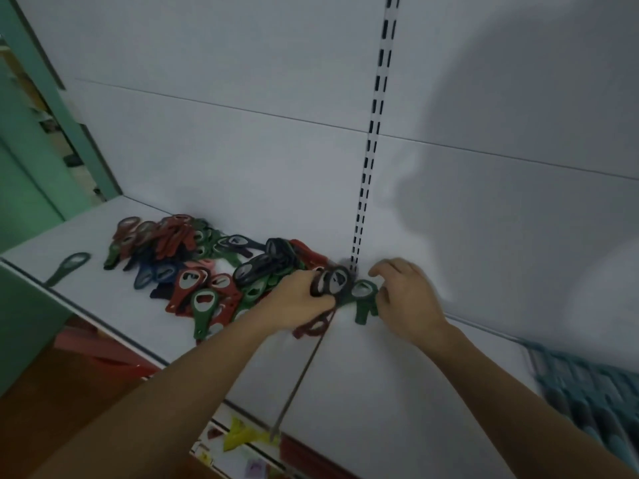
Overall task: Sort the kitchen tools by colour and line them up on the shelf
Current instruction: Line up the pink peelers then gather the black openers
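Dozens of kitchen tools (207, 267) in red, green, dark blue and black are lying in a loose, mixed pile on the white shelf (380, 375), stretching from the middle left of the frame toward the centre. At the pile's right end, the left hand (297, 300) is curling its fingers around a small stack of dark tools (333, 280) and holding it just above the shelf. A red tool (311, 328) is poking out beneath that hand. Just right of the stack, a green tool (363, 300) is lying on the shelf. The right hand (409, 299) is bending its fingers against that tool's right edge, though blur makes it impossible to tell whether they are pinching it or only touching it.

Well apart from the pile, one green tool (69, 267) is lying alone at the shelf's left edge. A slotted upright strip (373, 133) is running up the white back panel (242, 133) behind the hands. Teal items (587, 392) are showing, blurred, at the lower right, and a yellow tag (242, 437) is sitting below the shelf's front edge.
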